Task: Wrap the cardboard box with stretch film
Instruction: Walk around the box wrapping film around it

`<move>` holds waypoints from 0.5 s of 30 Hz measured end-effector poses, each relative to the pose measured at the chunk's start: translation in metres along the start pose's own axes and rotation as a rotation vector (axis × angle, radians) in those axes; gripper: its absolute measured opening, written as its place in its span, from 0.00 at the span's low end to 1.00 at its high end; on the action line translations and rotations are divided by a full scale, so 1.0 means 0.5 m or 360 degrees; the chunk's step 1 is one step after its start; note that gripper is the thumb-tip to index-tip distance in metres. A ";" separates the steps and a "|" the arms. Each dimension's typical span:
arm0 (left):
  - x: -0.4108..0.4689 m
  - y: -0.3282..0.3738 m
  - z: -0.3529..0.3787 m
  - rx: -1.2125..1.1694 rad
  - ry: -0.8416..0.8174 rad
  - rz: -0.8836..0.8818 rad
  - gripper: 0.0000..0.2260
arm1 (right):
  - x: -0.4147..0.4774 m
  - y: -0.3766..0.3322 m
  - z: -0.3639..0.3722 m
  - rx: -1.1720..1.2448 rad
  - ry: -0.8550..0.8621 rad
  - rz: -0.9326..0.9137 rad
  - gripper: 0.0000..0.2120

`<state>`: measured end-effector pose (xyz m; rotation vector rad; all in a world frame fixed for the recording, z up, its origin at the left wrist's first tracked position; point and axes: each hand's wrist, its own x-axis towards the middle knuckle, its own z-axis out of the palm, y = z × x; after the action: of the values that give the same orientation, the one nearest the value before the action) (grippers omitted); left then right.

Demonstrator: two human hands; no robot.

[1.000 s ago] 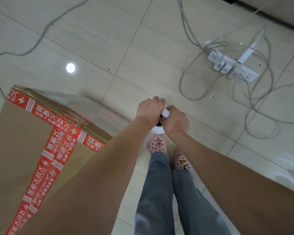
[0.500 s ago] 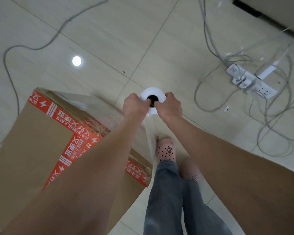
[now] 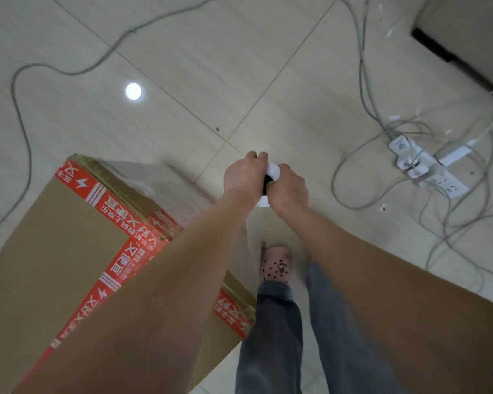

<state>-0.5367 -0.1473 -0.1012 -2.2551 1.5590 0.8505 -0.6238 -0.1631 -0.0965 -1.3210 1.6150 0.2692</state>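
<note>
A large cardboard box with red printed tape across its top stands on the floor at the lower left. Clear film shows faintly over its far side. My left hand and my right hand grip a white roll of stretch film between them, held upright just beyond the box's right corner. Only the roll's white end and dark core show between the fingers. A thin sheet of film runs down from the roll toward the box.
A white power strip with plugs and a tangle of grey cables lies on the tiled floor at the right. Another cable loops at the left. My legs and a pink shoe are below the hands. A dark wall base runs top right.
My view and hands have shifted round the box's corner. The roll's open end faced me half a second ago; now both hands cover most of it again.
</note>
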 end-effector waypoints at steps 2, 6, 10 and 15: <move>0.007 0.004 -0.004 0.0048 -0.0024 0.0039 0.11 | 0.003 0.000 -0.004 -0.0034 -0.0025 -0.0030 0.12; 0.025 0.000 -0.014 0.0019 -0.0060 -0.0002 0.10 | 0.011 -0.007 -0.014 -0.0185 -0.0058 -0.0109 0.12; 0.033 -0.015 -0.014 -0.0248 0.0005 -0.0191 0.09 | 0.033 -0.023 -0.029 -0.0398 -0.0075 -0.0223 0.11; 0.046 -0.060 -0.014 -0.0732 0.0138 -0.0718 0.09 | 0.060 -0.073 -0.036 -0.0531 -0.0046 -0.0381 0.14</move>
<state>-0.5011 -0.1567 -0.1126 -2.8376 0.8734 1.0612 -0.6003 -0.2078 -0.0971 -1.7403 1.4104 0.4215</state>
